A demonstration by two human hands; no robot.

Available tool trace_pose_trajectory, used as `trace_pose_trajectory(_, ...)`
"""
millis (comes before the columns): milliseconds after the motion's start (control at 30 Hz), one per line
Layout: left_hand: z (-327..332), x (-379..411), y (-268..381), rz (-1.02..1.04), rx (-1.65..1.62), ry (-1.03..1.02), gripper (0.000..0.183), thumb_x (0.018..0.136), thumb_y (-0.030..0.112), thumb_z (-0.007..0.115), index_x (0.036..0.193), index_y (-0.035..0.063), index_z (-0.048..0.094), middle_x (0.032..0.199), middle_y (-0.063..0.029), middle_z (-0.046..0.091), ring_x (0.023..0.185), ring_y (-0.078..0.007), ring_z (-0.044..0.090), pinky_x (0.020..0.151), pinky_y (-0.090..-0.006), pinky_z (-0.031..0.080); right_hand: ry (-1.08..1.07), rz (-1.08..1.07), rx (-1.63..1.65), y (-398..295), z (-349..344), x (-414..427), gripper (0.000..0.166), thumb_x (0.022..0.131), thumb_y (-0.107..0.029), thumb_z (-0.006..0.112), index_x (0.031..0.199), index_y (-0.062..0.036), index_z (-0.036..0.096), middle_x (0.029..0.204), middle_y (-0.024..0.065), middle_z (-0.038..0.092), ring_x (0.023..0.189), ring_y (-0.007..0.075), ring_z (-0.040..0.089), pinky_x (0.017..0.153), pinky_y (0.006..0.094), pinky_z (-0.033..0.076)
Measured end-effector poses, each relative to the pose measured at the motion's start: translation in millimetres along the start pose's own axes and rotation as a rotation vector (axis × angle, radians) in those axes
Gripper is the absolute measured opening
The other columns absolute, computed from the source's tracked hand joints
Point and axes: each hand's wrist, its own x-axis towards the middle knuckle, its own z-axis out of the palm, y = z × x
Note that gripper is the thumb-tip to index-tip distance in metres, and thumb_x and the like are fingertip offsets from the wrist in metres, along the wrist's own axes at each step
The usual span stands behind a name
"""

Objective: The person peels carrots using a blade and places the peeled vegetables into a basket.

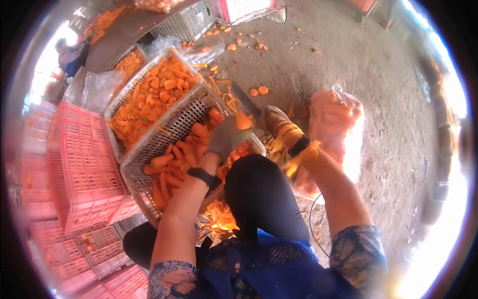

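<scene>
My left hand (224, 140), in a grey glove, grips a thick carrot piece (243, 120) over the near rim of a white plastic crate (175, 129). Whole and peeled carrots (179, 164) lie in that crate below my left forearm. A dark, broad-bladed knife (244, 99) points away from my gloved right hand (277, 120), its blade apart from the carrot piece. My right fingers appear closed around its handle, which is mostly hidden. Strips of carrot peel (291, 130) cling to my right glove and wrist.
Behind stands another white crate (112, 147) heaped with carrot pieces (160, 86) and shavings. Stacked pink crates (87, 168) rise on the left. A clear bag of carrots (332, 119) stands right of my hand. Carrot slices (263, 90) litter the floor. A person (69, 56) is far left.
</scene>
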Motion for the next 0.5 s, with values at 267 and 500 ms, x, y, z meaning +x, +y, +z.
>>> trace_pose_trajectory(267,-38,-32,42,0.303,-0.420,0.298,0.049,0.086,0.019,0.080,0.129,0.0019,0.063,0.107,-0.0116,0.072,0.104,-0.0225,0.069,0.082,-0.0348,0.056,-0.006,0.152,1.035,-25,-36,-45,0.029,0.100,-0.027,0.066,0.105,0.0008,0.071,0.091,0.0070,0.074,0.070,0.0125,0.061,0.063,0.0290,0.050)
trace_pose_trajectory(500,-67,-46,80,0.558,0.447,0.351,0.075,0.071,0.014,0.083,0.142,0.0091,0.059,0.106,-0.0131,0.068,0.102,-0.0336,0.064,0.108,-0.0466,0.046,0.036,0.129,1.275,-67,-50,-84,0.027,0.104,-0.027,0.061,0.106,-0.0025,0.072,0.073,0.0004,0.064,0.061,0.0090,0.055,0.057,0.0250,0.046)
